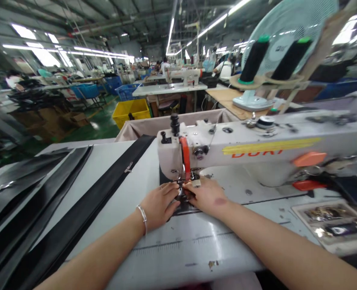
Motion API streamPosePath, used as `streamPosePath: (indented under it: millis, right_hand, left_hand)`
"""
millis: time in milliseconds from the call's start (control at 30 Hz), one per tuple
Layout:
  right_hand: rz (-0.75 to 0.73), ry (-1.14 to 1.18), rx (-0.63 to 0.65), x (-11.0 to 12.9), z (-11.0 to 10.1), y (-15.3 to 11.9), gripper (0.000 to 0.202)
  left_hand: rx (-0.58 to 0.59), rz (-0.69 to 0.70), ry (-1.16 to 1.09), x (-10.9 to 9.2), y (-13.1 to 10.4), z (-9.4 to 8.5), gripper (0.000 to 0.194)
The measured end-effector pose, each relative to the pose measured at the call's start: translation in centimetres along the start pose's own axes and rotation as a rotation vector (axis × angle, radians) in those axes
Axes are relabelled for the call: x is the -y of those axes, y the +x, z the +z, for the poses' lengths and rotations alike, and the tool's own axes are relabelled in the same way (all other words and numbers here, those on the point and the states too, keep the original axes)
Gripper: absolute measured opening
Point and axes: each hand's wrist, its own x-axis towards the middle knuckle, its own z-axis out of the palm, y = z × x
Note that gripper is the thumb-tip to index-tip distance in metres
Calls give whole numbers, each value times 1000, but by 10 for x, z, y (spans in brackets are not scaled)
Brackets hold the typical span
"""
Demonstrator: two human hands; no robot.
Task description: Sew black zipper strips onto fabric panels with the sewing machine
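My left hand [161,203], with a silver bracelet at the wrist, lies just left of the needle area of a white sewing machine [208,149]. Its fingers are bent towards the presser foot; whatever is under the fingertips is too small to make out. On the other side of the needle, my right hand [207,195] has its thumb and forefinger pressed together beside the foot, on something dark and small that I cannot make out. Long black strips with a zipper pull [129,167] lie on the table [154,262] to the left.
More black pieces [24,173] lie at the far left. A tray of metal parts [326,225] is at the right. Two black thread cones [255,60] and a fan [282,44] stand behind the machine. Beyond are a yellow bin [130,112] and people working.
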Motion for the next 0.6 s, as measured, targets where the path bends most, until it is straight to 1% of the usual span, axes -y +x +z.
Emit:
streamPosePath:
  millis: [133,233,333,400,467,500,533,567,600]
  right_hand:
    - [3,13,-3,-1,4,1,19]
    - [18,32,-3,1,9,0,23]
    - [38,49,-10,4,11,1,29]
    - [42,59,-7,4,11,2,28]
    - [38,72,-2,1,7,0,26]
    - [31,82,-2,0,5,-4,26]
    - [21,95,-4,0,3,-10,26]
    - [10,112,-8,1,1,-18,26]
    - [-2,132,-12,4,0,-28,27]
  left_hand:
    - [-46,31,20,5,-3,3,25]
    - [-64,63,60,6,-4,8,24]
    - [-62,61,107,5,-4,12,26]
    - [-25,30,108,8,-5,10,30]
    - [86,2,72,18,-14,1,38]
    - [152,-23,57,25,-23,-6,42]
    - [202,-77,64,34,-35,-14,47]
    - [223,-181,105,43,-50,-23,49]
    - [212,-327,174,51,-66,-31,52]
